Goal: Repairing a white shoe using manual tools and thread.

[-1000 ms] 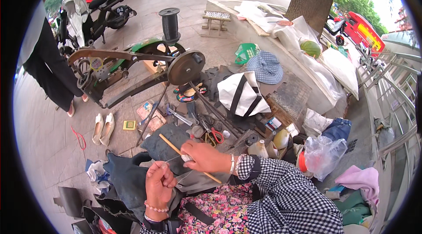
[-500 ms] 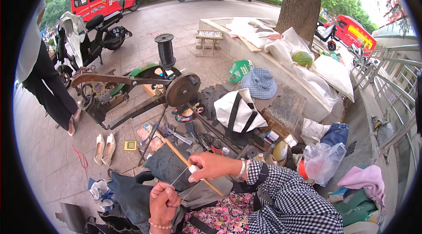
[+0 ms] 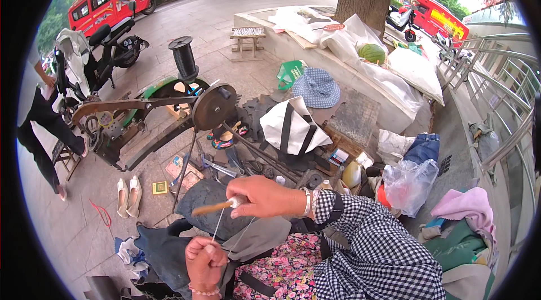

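My right hand (image 3: pixel 265 196), in front of me at the middle, is closed around a wooden stick (image 3: pixel 208 209) whose one end points left. A small bundle of white thread (image 3: pixel 234 202) is wound on the stick beside my thumb. From it a white strand (image 3: pixel 218 225) runs taut down to my left hand (image 3: pixel 204 259), which is closed with its fingertips pinching the thread. A second, slacker strand hangs between the hands. Below them are grey and black cloths (image 3: pixel 253 236) and the pink floral fabric (image 3: pixel 276 266) over my lap.
Ahead left stands a hand-cranked sewing machine (image 3: pixel 214 107) with a black thread spool (image 3: pixel 183 59). Cream shoes (image 3: pixel 134 197) lie left; a white bag (image 3: pixel 293 125), blue hat (image 3: pixel 315 87) and plastic bag (image 3: pixel 411 184) lie right. A person (image 3: pixel 42 125) is at far left.
My right hand has turned the stick, so its end now points left and looks shorter. Both hands sit slightly lower left in view. The person at far left has stepped, legs now apart.
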Action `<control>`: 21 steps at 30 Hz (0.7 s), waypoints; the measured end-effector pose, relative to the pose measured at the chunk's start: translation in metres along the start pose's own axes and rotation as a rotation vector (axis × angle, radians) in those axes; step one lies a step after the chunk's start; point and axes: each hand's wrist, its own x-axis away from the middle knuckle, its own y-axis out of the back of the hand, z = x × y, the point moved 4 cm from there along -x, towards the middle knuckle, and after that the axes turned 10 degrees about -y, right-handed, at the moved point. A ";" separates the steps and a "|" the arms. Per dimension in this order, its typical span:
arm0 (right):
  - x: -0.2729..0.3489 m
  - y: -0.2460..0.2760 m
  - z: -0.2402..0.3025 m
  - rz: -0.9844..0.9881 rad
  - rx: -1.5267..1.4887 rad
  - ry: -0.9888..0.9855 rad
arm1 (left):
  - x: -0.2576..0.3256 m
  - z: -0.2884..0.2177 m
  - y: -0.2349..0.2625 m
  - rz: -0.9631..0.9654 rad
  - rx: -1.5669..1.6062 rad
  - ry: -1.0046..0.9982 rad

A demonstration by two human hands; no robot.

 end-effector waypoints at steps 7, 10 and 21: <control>0.002 -0.007 0.007 0.282 -1.444 0.020 | 0.005 0.006 0.001 -0.001 -0.040 0.020; 0.002 0.002 0.006 0.317 -1.494 -0.063 | 0.011 -0.002 0.011 -0.082 -0.026 -0.012; 0.015 0.027 -0.027 -0.040 0.606 0.104 | 0.011 -0.016 0.013 -0.072 -0.136 0.133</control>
